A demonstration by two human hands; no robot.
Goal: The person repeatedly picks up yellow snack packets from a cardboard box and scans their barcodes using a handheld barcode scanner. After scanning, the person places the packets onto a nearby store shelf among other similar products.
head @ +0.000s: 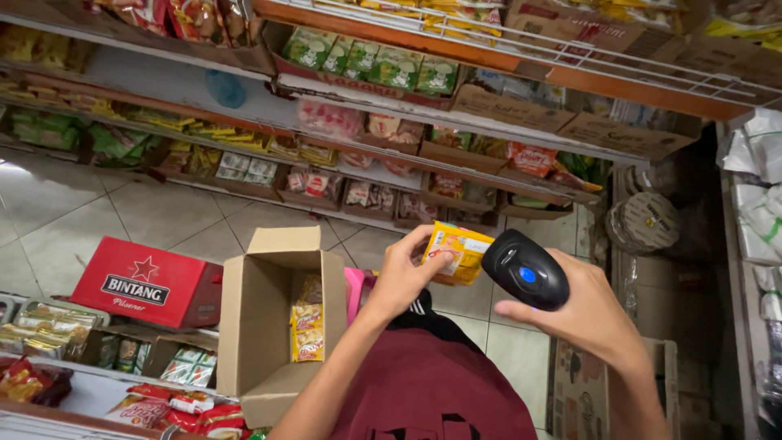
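Observation:
My left hand (403,277) holds a small yellow and orange packet (459,251) up in front of me, fingers pinching its left edge. My right hand (588,318) grips a black handheld scanner (525,269) with a blue button, its head close beside the packet's right side. Below and to the left, an open cardboard box (244,326) stands on the floor with more yellow packets (308,327) stacked inside.
Store shelves (456,175) packed with snack packets run across the back. A red carton (147,283) lies on the tiled floor left of the box. A lower shelf of packets (98,358) sits at bottom left. White sacks (762,212) stand at right.

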